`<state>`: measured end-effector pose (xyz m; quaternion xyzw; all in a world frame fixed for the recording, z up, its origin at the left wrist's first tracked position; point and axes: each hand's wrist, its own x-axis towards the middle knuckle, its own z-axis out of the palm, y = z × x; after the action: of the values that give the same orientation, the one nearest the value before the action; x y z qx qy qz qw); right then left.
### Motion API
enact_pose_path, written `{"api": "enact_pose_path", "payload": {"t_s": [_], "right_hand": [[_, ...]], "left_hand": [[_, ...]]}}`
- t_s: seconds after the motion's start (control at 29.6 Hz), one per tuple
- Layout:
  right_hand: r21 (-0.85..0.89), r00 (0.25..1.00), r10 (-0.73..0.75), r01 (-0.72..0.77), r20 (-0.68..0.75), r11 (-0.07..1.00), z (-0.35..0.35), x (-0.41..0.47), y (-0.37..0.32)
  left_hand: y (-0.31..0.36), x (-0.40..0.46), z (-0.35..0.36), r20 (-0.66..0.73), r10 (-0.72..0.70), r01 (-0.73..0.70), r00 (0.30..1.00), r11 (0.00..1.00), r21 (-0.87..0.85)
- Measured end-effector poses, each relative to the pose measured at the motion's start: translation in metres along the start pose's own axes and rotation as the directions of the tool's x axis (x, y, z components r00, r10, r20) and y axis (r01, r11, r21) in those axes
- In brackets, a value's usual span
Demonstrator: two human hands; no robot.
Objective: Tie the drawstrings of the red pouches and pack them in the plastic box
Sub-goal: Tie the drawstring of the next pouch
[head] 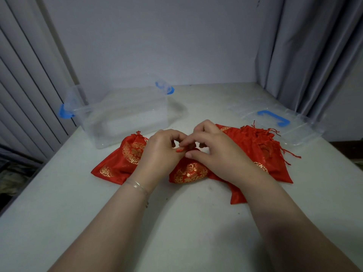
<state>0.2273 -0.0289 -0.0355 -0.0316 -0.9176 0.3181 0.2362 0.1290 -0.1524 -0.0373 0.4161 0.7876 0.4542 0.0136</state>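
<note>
Left hand [160, 152]: fingers curled, pinching the red string [179, 149] of the middle pouch [188, 172]
Right hand [212, 148]: fingers curled, pinching the same string
Other pouches: one [119, 161] left, a pile [261, 152] right
Plastic box [125, 114]: open, behind the pouches, on the table [59, 213]

Bench [188, 222]: pale grey-white top, a few dark specks and smudges, runs back to the wall. Wall [157, 36]: plain, light grey w/ a bluish cast, no marks except a small dark spot upper right. Left side: white panel [25, 75] w/ vertical ribs, leaning diagonally across the view. Right side: grey curtain [314, 46] in long folds, hanging down to bench level. Lower left, below bench edge: dark, cluttered area [13, 173], contents too dim to tell. Light soft and even, faint shadows on bench.
</note>
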Motion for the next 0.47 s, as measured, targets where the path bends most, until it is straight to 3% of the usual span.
{"api": "enact_pose_path", "payload": {"t_s": [0.1,0.2,0.3,0.47], "right_hand": [[0.038,0.997,0.012,-0.009,-0.080,0.999,0.001,0.001,-0.001],[0.333,0.954,0.201,-0.120,-0.221,0.935,-0.004,0.003,-0.002],[0.504,0.907,0.363,-0.215,-0.215,0.836,-0.008,0.005,-0.001],[0.568,0.861,0.450,-0.252,-0.238,0.783,-0.009,0.006,0.000]], "left_hand": [[0.000,0.000,0.000,0.022,0.024,-0.025,0.999,0.999,0.041],[0.000,0.001,0.001,0.014,0.026,-0.026,1.000,1.000,-0.012],[0.001,0.001,0.001,0.006,0.027,-0.027,1.000,0.994,-0.105],[0.007,-0.001,-0.001,-0.014,-0.059,0.050,0.998,0.929,-0.366]]}}
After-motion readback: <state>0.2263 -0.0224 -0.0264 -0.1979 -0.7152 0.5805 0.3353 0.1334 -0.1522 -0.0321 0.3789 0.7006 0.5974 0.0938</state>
